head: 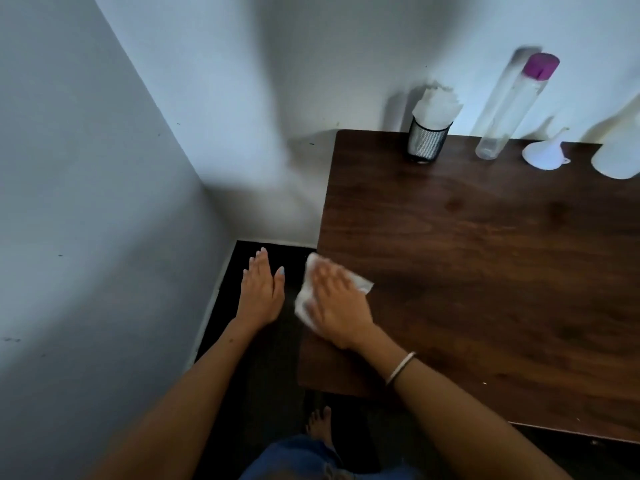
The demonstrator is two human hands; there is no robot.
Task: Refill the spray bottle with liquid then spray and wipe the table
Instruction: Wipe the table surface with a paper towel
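Right hand (337, 303), blurred, seemingly flat atop tissue (304, 299).

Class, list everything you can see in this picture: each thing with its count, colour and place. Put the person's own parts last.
table: one, dark brown wood, right
mesh holder: one, black, back left corner, stuffed with white tissues
tall bottle: one, clear, purple cap, back edge
funnel: one, white, upside down, beside the bottle
white container: one, far right, cut off
paper towel: one, white, table's left edge
bracelet: one, pale, right wrist
left hand: open, over the floor
right hand: flat on the towel
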